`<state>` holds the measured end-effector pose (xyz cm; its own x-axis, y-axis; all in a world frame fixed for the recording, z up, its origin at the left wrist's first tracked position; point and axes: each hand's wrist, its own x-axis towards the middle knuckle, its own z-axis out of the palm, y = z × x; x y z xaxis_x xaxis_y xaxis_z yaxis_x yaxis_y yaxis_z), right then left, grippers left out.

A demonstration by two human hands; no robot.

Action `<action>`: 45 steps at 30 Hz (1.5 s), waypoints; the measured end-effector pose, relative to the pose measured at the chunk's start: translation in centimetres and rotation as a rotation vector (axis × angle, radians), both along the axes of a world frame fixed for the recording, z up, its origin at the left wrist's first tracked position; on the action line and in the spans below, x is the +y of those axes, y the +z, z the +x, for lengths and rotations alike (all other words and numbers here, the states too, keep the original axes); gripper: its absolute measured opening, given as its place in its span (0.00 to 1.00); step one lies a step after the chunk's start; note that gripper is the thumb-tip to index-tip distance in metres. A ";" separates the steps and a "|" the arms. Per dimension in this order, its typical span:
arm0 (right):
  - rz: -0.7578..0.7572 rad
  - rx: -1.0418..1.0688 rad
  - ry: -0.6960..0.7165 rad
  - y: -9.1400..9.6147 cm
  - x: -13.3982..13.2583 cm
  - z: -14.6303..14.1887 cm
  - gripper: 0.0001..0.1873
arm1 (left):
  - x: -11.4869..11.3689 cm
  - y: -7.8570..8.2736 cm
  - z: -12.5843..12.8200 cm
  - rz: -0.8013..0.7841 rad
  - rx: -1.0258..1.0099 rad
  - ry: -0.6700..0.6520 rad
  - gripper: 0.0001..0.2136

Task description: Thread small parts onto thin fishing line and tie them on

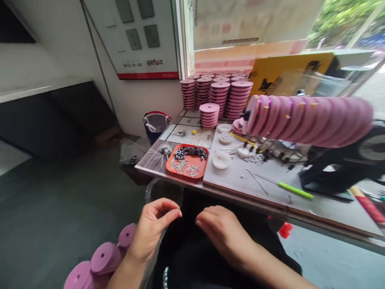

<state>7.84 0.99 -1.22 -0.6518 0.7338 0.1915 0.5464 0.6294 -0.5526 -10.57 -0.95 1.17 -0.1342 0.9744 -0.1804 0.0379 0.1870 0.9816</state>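
Observation:
My left hand (156, 224) hangs over the lap in front of the table, thumb and forefinger pinched together. Whatever is between those fingertips, if anything, is too small to make out. Facing it, my right hand (224, 228) is closed too, with its fingertips pressed together and mostly hidden behind the back of the hand. A gap separates the two hands. Nearest to them on the table edge is an orange tray (195, 176) with small black and silvery parts. Right of the tray stands a white round dish (221, 160).
A row of pink discs (309, 120) sits on a black machine (331, 168) at the right. Stacked pink spools (209, 108) stand at the back. A green-handled hook tool (296, 190) lies near the front edge. More pink spools (105, 257) are on the floor at left.

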 end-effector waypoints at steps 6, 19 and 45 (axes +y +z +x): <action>-0.111 0.072 -0.026 -0.2 -0.4 0.5 0.15 | -0.8 -0.5 1.2 0.089 0.105 -0.085 0.03; 0.044 -0.044 -0.050 -0.7 -0.7 -0.1 0.15 | -1.1 -1.7 2.9 0.316 0.235 -0.122 0.01; 0.296 0.133 -0.579 2.6 1.5 8.3 0.14 | 0.0 -2.4 4.3 0.086 -0.019 -0.049 0.04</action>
<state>16.18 2.47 1.36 -0.1249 0.8628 0.4900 0.7813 0.3899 -0.4875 -6.22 -0.96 -1.20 -0.0829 0.9918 -0.0977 0.0262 0.1002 0.9946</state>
